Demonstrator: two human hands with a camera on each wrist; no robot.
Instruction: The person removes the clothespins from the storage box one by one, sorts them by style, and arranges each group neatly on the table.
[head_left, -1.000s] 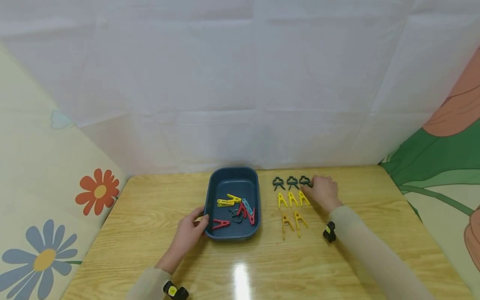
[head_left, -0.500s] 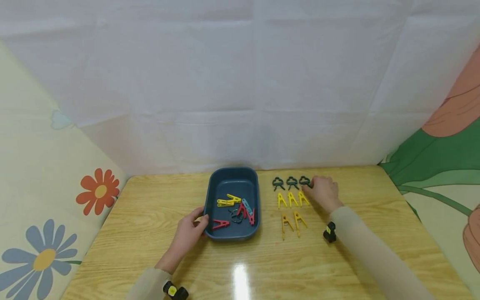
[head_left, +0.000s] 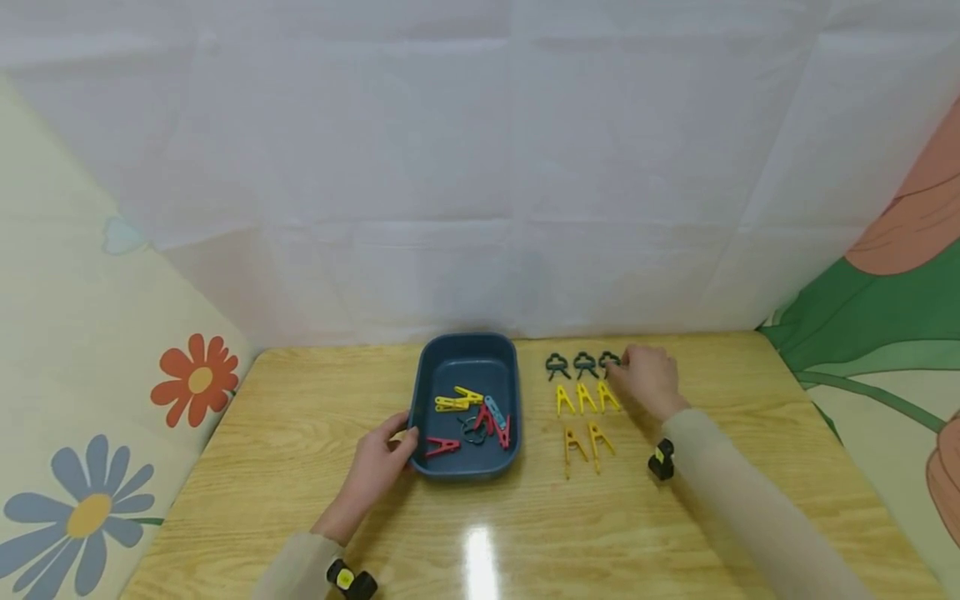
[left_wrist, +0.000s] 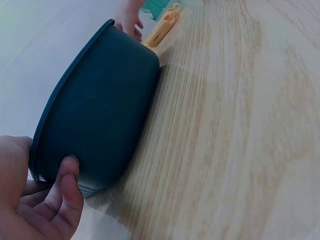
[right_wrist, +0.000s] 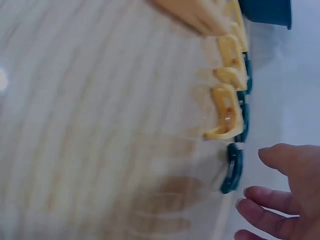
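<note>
My left hand [head_left: 378, 462] [left_wrist: 45, 200] grips the near-left corner of a dark blue bin [head_left: 465, 477] [left_wrist: 95, 100], thumb at the rim and fingertips against the outer wall. Inside lie yellow clips [head_left: 452, 405], red clips [head_left: 442, 447], a blue clip [head_left: 493, 413] and a dark one [head_left: 474, 430]. Beside the rightmost dark green clip [head_left: 609, 359] [right_wrist: 232, 170] is my right hand [head_left: 651, 382] [right_wrist: 285, 200]; its thumb and fingers are spread apart, with a gap to the clip in the right wrist view.
Right of the bin, three dark clips line the back, with three yellow clips [head_left: 586, 398] [right_wrist: 227, 112] in front and two orange-yellow clips [head_left: 597, 442] nearer. A white sheet [head_left: 420, 167] rises behind the wooden table [head_left: 300, 417].
My right hand has shifted slightly up and right beside the rightmost dark clip. My left hand and the bin have stayed put.
</note>
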